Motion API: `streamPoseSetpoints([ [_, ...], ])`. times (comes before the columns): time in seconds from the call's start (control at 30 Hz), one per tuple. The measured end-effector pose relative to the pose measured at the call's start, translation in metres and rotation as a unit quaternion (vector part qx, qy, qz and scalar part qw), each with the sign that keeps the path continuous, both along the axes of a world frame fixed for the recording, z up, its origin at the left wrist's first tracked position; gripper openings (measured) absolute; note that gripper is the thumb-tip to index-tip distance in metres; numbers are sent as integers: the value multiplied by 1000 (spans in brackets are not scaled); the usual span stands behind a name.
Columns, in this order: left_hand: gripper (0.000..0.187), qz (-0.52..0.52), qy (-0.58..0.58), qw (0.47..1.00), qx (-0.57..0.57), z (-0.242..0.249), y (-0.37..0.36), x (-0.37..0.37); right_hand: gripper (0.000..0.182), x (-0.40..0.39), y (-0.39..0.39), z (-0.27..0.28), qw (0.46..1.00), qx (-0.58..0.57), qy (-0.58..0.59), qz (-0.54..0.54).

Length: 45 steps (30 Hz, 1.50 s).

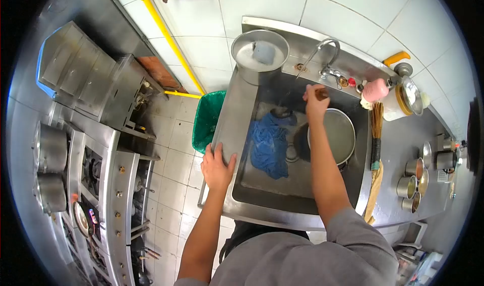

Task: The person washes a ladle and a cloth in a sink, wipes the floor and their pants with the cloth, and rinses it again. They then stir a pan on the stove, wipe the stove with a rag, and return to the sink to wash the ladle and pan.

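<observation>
My left hand lies with its fingers spread on the left steel rim of the sink. Over the basin, close to the faucet, my right hand is closed around a small brownish thing whose kind I cannot make out. Below my right forearm stands a round metal pot holding cloudy liquid. A wet blue cloth lies crumpled on the basin floor, with a dark round item just behind it.
A large pot of foamy water with a grey cloth stands at the back left. Right of the basin are a stick whisk, a pink bottle and several small metal cups. A green-lined bin stands left, facing a stove.
</observation>
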<state>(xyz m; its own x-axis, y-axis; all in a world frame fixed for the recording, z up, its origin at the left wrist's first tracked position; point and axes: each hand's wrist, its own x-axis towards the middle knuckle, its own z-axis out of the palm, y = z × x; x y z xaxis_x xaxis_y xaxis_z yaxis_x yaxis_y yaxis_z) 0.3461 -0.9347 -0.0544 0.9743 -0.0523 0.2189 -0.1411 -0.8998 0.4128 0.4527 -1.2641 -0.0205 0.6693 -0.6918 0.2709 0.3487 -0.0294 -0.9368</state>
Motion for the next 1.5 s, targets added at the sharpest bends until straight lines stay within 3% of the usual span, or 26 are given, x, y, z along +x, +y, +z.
streamPoseSetpoints([
  [0.07,60,11,-5,1000,15,0,-1,3,18,13,-19,-27,1000,5,2,-4],
  [0.17,59,1,-3,1000,-5,1,1,3,18,8,-31,-11,999,49,-15,16],
  [0.23,59,6,-11,1000,-1,2,0,4,20,-15,-25,17,988,128,-14,87],
  [0.3,59,3,-11,1000,7,2,1,1,25,-43,-8,30,988,117,16,98],
  [0.37,59,1,-8,1000,0,3,0,3,24,-62,7,30,979,74,159,103],
  [0.4,59,0,-11,1000,0,4,-1,4,24,-65,13,12,980,74,156,102],
  [0.47,59,2,-7,1000,-3,4,0,3,22,-57,22,-53,955,56,291,22],
  [0.5,59,4,-10,1000,0,4,0,3,22,-49,22,-70,955,58,288,24],
  [0.57,59,6,-13,1000,7,2,-1,3,20,-29,12,-95,972,-42,221,-62],
  [0.6,59,4,-12,1000,11,2,0,4,18,-13,-1,-100,981,16,179,-67],
  [0.67,59,-1,-26,1000,15,1,-1,2,18,-4,6,-34,986,145,70,-47],
  [0.7,59,-3,-26,1000,16,1,-1,1,18,3,0,-26,986,146,70,-49],
  [0.87,59,5,-8,1000,11,4,-2,2,18,15,-9,13,996,64,-68,7],
  [1.0,59,9,7,1000,-3,6,-1,3,17,-13,1,54,995,13,-98,24],
  [1.03,59,10,3,1000,2,5,-2,4,17,-14,6,45,995,12,-99,25],
  [1.1,59,9,1,1000,7,5,-2,-1,18,-14,18,1,996,-62,56,3],
  [1.17,60,11,9,1000,8,8,-2,2,19,-2,5,-50,997,-60,47,20],
  [1.23,60,9,1,1000,6,7,0,2,19,4,7,-40,997,-57,40,42],
  [1.3,60,5,-7,1000,3,5,-3,5,19,14,-3,-12,997,37,67,-7],
  [1.37,60,7,-14,1000,12,1,0,3,18,7,2,2,999,21,43,9],
  [1.43,60,6,-2,1000,4,0,1,3,18,-3,13,-1,999,5,40,20],
  [1.5,60,6,2,1000,-10,1,-1,2,18,2,9,-45,998,-7,60,3],
])
